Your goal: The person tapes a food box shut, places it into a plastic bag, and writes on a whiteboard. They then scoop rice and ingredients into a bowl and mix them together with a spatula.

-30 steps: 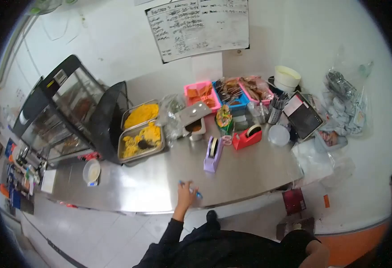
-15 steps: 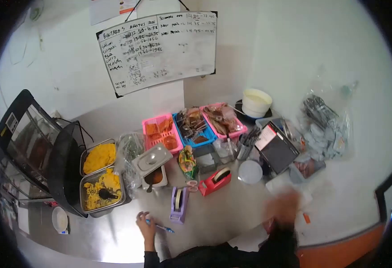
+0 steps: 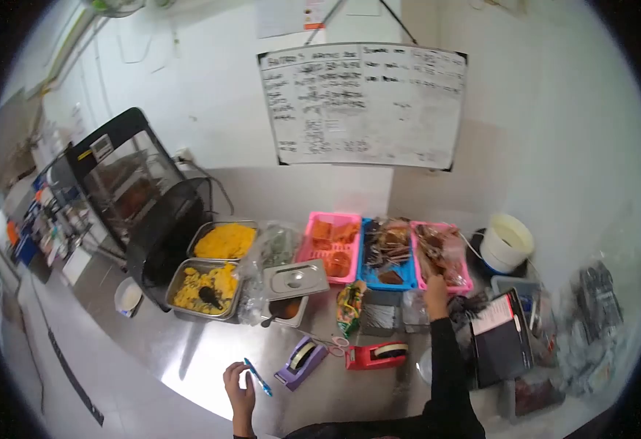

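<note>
My left hand (image 3: 240,388) is over the steel counter (image 3: 181,373), its fingers curled, with a blue pen (image 3: 258,377) touching the fingertips. Stretched forward, my right hand (image 3: 436,296) is at the front edge of the right pink basket (image 3: 458,281), which holds packets. Its fingertips are too small to make out. Beside that basket stand a blue basket (image 3: 368,274) with dark packets and a pink basket (image 3: 311,249) with orange packets. A purple tape dispenser (image 3: 300,362) and a red tape dispenser (image 3: 360,357) lie between my hands.
Two steel trays of yellow food (image 3: 224,241) stand at the left, near a black-framed display case (image 3: 126,175). A lidded steel container (image 3: 295,280) is mid-counter. At the right are a black clipboard (image 3: 496,347), a white tub (image 3: 507,245) and plastic bags (image 3: 591,322). A whiteboard (image 3: 408,132) hangs behind.
My right hand has moved from the counter's right side forward to the right pink basket. The view has turned left, so the counter items appear further right.
</note>
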A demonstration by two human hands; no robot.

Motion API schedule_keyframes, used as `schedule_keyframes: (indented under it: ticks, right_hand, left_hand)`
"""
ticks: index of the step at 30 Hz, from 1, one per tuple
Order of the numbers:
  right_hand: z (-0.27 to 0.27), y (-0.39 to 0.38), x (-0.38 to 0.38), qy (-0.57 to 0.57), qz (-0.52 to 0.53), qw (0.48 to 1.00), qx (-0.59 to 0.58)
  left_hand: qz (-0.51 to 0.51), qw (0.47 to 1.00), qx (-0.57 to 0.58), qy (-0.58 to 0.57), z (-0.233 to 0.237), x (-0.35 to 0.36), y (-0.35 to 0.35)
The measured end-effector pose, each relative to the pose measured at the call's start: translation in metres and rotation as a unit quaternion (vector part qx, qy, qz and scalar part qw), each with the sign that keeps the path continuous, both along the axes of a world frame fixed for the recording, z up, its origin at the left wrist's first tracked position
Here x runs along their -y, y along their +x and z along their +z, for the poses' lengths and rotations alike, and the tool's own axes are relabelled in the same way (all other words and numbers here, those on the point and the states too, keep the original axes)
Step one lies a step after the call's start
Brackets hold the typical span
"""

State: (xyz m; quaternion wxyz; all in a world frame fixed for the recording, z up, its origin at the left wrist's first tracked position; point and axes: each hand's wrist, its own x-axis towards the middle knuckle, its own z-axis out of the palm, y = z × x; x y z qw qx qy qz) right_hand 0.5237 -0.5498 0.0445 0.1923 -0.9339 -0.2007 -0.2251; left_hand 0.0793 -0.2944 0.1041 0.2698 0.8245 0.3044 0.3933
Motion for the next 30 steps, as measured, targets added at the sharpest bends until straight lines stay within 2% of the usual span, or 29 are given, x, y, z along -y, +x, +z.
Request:
schedule_keyframes:
  ticks: [1,4,5,6,7,8,9,10,12,13,15,16,17,18,19,20,21,22,24,25,27,28,30]
  right_hand:
    - [0.013,-0.004,-0.002,0.003,0.016,1.0,0.001]
    - [0.069,-0.029,0.001,0.015,0.041,0.998,-0.033]
    - [0.098,-0.049,-0.001,0.048,0.054,0.997,0.011]
    - [0.124,-0.07,-0.002,0.081,0.064,0.993,0.054]
    - [0.147,-0.092,-0.001,0.082,0.065,0.993,0.056]
    - [0.169,-0.115,-0.001,0.151,0.107,0.982,0.034]
    - [0.186,-0.134,-0.003,0.219,0.148,0.964,0.012]
    - [0.194,-0.153,-0.006,0.279,0.197,0.939,-0.038]
    - [0.2,-0.191,-0.014,0.37,0.29,0.866,-0.172]
    - [0.201,-0.206,-0.021,0.4,0.332,0.816,-0.253]
    - [0.189,-0.219,-0.037,0.335,0.417,0.77,-0.347]
    - [0.188,-0.222,-0.046,0.333,0.415,0.773,-0.346]
    - [0.187,-0.225,-0.055,0.248,0.448,0.817,-0.266]
    - [0.186,-0.226,-0.065,0.158,0.474,0.847,-0.181]
    - [0.178,-0.229,-0.076,0.154,0.473,0.849,-0.18]
    - [0.164,-0.233,-0.088,0.109,0.454,0.88,-0.09]
    - [0.15,-0.232,-0.097,0.064,0.43,0.9,0.002]
    - [0.138,-0.228,-0.103,0.063,0.43,0.901,0.003]
    - [0.116,-0.219,-0.115,0.028,0.44,0.891,-0.11]
    - [0.1,-0.213,-0.124,0.028,0.441,0.891,-0.107]
    - [0.074,-0.204,-0.141,-0.064,0.523,0.791,-0.31]
    - [0.069,-0.207,-0.148,-0.065,0.525,0.791,-0.308]
    - [0.068,-0.213,-0.161,0.082,0.652,0.687,-0.31]
  left_hand:
    - [0.0,1.0,0.011,0.012,0.007,0.005,0.008]
    - [-0.086,0.996,0.033,0.005,0.025,0.016,0.03]
    - [-0.129,0.99,0.048,-0.007,0.03,0.02,0.04]
    - [-0.171,0.983,0.061,-0.035,0.037,0.028,0.049]
    - [-0.218,0.958,0.075,-0.168,0.043,0.038,0.056]
    - [-0.271,0.946,0.056,-0.172,0.036,0.041,0.064]
    - [-0.338,0.883,0.108,-0.308,0.025,0.05,0.078]
    - [-0.384,0.801,0.072,-0.453,0.032,0.061,0.089]
    - [-0.471,0.689,0.036,-0.55,0.042,0.077,0.11]
    - [-0.472,0.687,0.037,-0.551,0.041,0.08,0.118]
    - [-0.528,0.504,0.197,-0.655,0.039,0.081,0.132]
    - [-0.424,0.559,0.225,-0.676,0.056,0.084,0.131]
    - [-0.427,0.555,0.226,-0.677,0.058,0.077,0.134]
    - [-0.417,0.6,0.252,-0.635,0.058,0.067,0.135]
    - [-0.404,0.642,0.276,-0.59,0.057,0.059,0.137]
    - [-0.349,0.662,0.283,-0.6,0.056,0.056,0.136]
    - [-0.351,0.661,0.284,-0.599,0.054,0.055,0.134]
    - [-0.342,0.744,0.263,-0.51,0.05,0.054,0.131]
    - [-0.351,0.875,0.17,-0.288,0.056,0.047,0.124]
    - [-0.351,0.875,0.172,-0.286,0.052,0.033,0.125]
    - [-0.494,0.863,0.105,-0.038,0.042,0.001,0.128]
    - [-0.509,0.86,0.03,-0.01,0.061,-0.006,0.122]
    - [-0.523,0.852,0.021,-0.021,0.06,-0.017,0.119]
